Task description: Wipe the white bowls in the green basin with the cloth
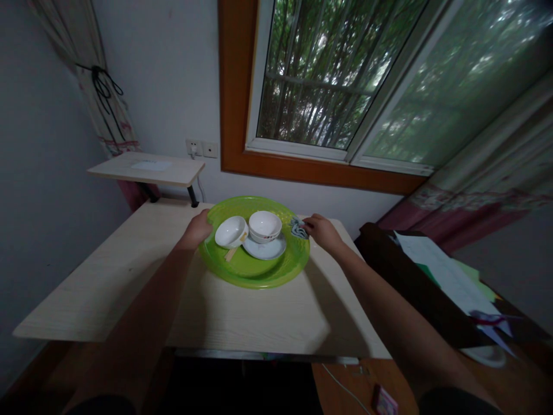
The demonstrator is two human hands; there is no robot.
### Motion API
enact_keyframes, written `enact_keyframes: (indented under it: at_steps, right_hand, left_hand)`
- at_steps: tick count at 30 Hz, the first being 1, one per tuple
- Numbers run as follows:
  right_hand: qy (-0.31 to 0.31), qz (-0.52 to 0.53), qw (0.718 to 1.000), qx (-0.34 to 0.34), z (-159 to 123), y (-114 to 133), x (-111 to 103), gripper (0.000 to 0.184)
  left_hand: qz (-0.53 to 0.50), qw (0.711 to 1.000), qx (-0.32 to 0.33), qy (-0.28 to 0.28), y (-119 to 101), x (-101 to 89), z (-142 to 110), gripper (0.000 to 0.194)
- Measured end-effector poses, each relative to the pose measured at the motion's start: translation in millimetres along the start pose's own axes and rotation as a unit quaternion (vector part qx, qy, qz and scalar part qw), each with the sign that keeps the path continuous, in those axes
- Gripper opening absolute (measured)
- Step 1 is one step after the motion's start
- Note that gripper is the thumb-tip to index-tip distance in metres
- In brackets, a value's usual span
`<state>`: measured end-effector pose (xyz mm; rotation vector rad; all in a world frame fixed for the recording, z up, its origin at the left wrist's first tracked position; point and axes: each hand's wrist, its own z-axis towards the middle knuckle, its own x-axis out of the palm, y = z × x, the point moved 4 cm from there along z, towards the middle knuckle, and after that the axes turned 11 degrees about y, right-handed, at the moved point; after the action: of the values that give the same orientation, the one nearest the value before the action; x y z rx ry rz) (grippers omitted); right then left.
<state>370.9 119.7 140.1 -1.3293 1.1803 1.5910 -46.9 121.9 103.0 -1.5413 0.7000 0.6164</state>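
Observation:
A round bright-green plastic basin (pixel 254 279) sits on the pale wooden desk. My left hand (pixel 197 229) is closed on its left rim, the fingertips partly hidden behind the edge. At the right rim my right hand (pixel 322 230) pinches a crumpled grey-green patterned cloth (pixel 298 227), which lies over the basin's edge. Inside the basin a white bowl (pixel 231 232) leans tilted at the left. Beside it, stacked white bowls (pixel 265 222) rest on the back part of a white plate (pixel 270 249). A short, light wooden piece (pixel 230 254) lies below the tilted bowl.
A small raised shelf (pixel 147 167) with a white paper stands at the desk's back left. Behind the desk (pixel 259 323) are a wall socket (pixel 194 147) and a window (pixel 328 75). To the right, papers (pixel 449 276) lie on a dark brown surface.

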Motion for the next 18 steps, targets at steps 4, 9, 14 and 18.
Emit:
enact_keyframes:
  at_steps: [4,9,14,18]
  right_hand:
    - [-0.067,0.263,0.958,0.088,-24.6,-32.8,19.3,0.033]
    - [-0.076,0.482,0.867,0.104,-42.0,-40.0,39.0,0.038]
    - [-0.099,0.516,0.846,0.086,-33.8,-30.8,37.7,0.045]
    - [-0.107,0.544,0.828,0.087,-26.2,-25.6,45.1,0.047]
  left_hand:
    - [0.007,1.000,-0.003,-0.004,-1.2,-0.9,0.0,0.055]
    - [0.014,1.000,-0.004,0.001,0.0,-0.3,1.4,0.049]
    - [0.002,1.000,0.002,-0.001,-2.0,-1.1,-1.4,0.050]
    - [-0.003,1.000,0.002,-0.003,-4.2,-1.8,-4.2,0.050]
